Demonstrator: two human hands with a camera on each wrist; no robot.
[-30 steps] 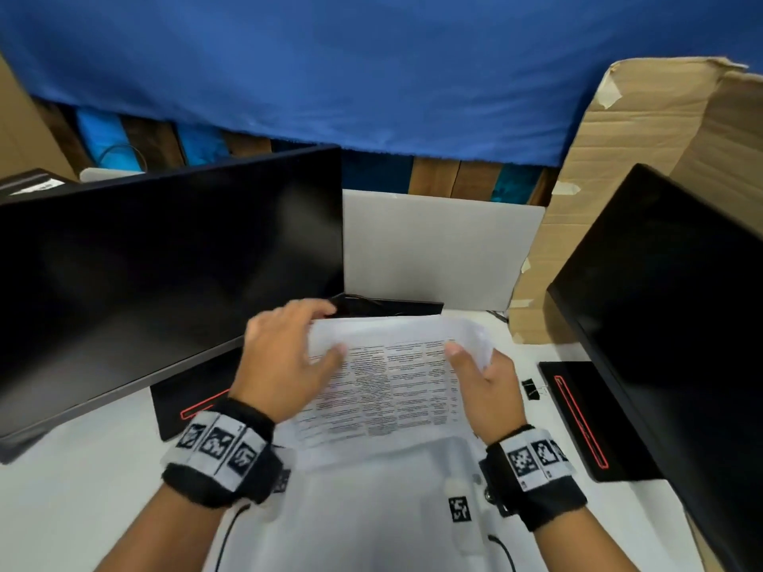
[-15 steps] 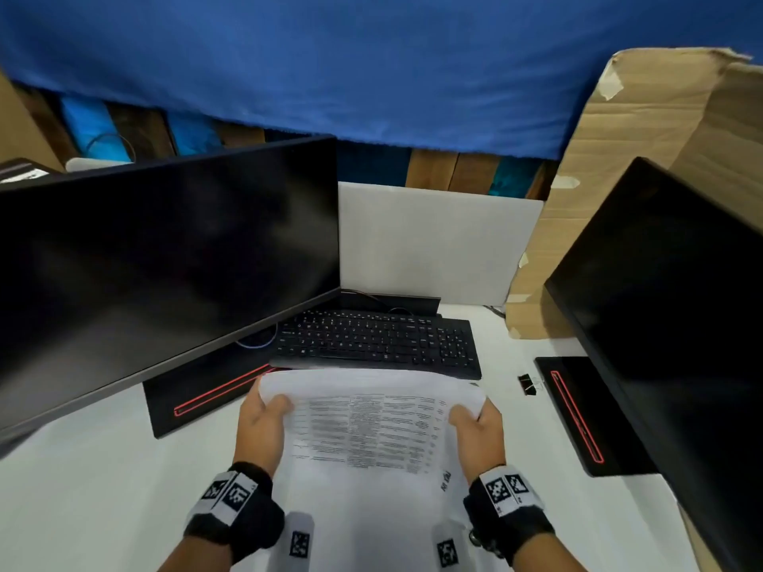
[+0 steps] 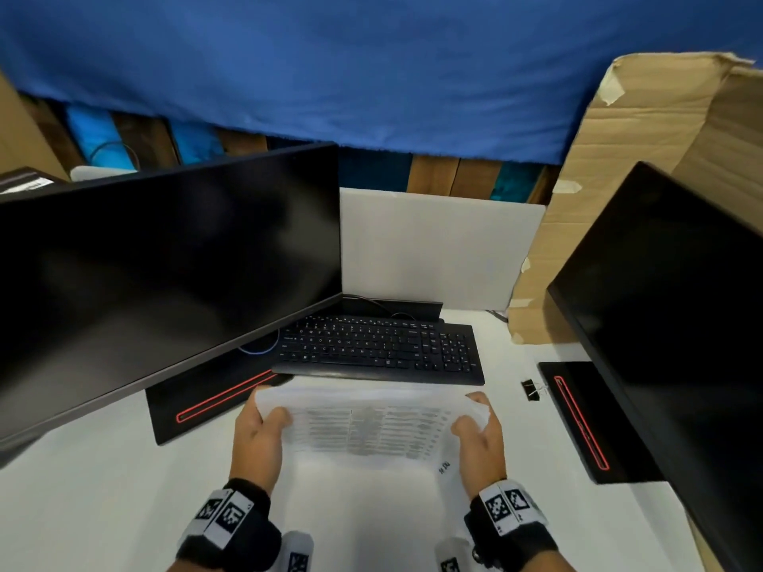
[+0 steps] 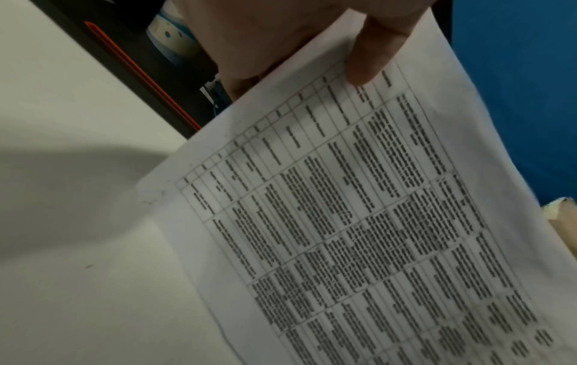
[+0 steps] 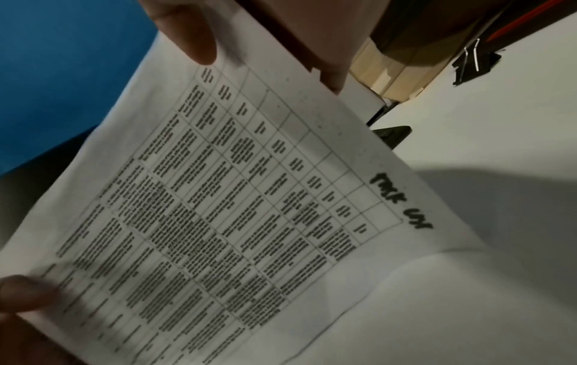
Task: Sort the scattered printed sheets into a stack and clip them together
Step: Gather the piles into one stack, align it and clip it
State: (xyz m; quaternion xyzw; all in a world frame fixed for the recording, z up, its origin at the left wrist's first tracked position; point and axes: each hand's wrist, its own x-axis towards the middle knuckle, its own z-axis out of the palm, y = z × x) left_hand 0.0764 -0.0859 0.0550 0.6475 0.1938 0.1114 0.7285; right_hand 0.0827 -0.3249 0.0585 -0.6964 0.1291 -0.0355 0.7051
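Observation:
I hold the stack of printed sheets point(image 3: 367, 431) by its two side edges, over the white desk just in front of the keyboard. My left hand point(image 3: 258, 427) pinches the left edge, thumb on the printed table point(image 4: 368, 222). My right hand point(image 3: 481, 431) pinches the right edge, thumb on top of the sheets point(image 5: 237, 202), which bear a handwritten note near that edge. A black binder clip point(image 3: 530, 390) lies on the desk to the right of the sheets; it also shows in the right wrist view as the clip point(image 5: 474, 64).
A black keyboard point(image 3: 380, 348) lies just beyond the sheets. A dark monitor point(image 3: 157, 274) leans in from the left on a black red-lined base point(image 3: 206, 402). A second monitor point(image 3: 677, 324) and its base point(image 3: 586, 419) stand right. Cardboard point(image 3: 644, 158) rises behind.
Both hands have drawn the sheets back toward me and lower, uncovering the keyboard. The grip on both edges has stayed the same.

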